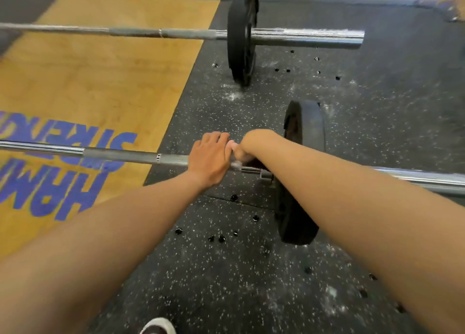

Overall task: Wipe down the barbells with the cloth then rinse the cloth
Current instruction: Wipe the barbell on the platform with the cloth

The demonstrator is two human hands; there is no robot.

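The near barbell [120, 155] lies across the floor with a black plate [299, 182] on its right sleeve. My left hand [210, 158] rests over the bar just left of the collar, fingers stretched forward past it. My right hand [247, 144] is bent down at the wrist right beside it, fingers curled toward the bar; what they hold is hidden. A small pale patch shows under it on the bar. No cloth is plainly visible. A second barbell [176, 33] with a black plate [241, 36] lies farther away.
The bars span a wooden platform [100, 76] with blue lettering on the left and black speckled rubber flooring [377, 107], dusted with chalk, on the right. The toe of my shoe [158, 326] shows at the bottom edge.
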